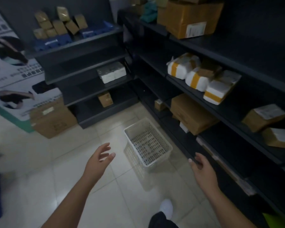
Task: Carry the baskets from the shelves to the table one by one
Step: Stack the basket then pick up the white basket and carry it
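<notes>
Our left hand (100,156) and right hand (202,168) hang spread, holding nothing, either side of one white perforated plastic basket (148,142) on the tiled floor (69,162); labels unreadable.

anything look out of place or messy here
The white basket sits empty on the floor tiles beside the right shelves, not on a shelf. Both hands, left and right, are open on either side of it, not touching. The small brown boxes at top left are piled haphazardly, several tilted.
</notes>
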### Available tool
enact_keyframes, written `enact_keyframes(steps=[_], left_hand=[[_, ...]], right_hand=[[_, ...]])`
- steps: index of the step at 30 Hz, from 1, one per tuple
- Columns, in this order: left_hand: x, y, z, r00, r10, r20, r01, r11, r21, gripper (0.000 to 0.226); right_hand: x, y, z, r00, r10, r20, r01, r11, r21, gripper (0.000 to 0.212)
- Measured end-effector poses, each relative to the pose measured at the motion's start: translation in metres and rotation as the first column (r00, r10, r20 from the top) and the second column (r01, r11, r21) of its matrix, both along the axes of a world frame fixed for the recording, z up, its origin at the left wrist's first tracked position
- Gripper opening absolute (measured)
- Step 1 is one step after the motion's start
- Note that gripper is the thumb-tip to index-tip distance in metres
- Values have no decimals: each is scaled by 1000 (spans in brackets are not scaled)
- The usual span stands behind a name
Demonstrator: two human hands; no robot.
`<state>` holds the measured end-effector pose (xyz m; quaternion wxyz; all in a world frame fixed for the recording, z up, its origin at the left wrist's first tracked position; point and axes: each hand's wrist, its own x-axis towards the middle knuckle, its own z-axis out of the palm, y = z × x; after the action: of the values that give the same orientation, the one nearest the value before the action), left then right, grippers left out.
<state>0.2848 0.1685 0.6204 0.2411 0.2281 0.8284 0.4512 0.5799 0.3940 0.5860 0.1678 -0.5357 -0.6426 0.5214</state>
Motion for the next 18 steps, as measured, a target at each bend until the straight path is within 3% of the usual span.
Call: enact_keyframes(steps=[5, 14, 18], left_hand=[[-56, 63, -10, 1000, -7, -2, 7, 998, -55, 47], [-164, 164, -42, 988, -154, 30, 156, 982, -108, 50], [-222, 216, -79, 965, -244, 91, 254, 959, -125, 51]], right_hand=[[-58, 55, -29, 999, 14, 51, -9, 995, -103, 59], [-144, 128, -48, 994, -55, 91, 63, 995, -80, 63], [-184, 134, -75, 977, -154, 147, 167, 982, -84, 63]])
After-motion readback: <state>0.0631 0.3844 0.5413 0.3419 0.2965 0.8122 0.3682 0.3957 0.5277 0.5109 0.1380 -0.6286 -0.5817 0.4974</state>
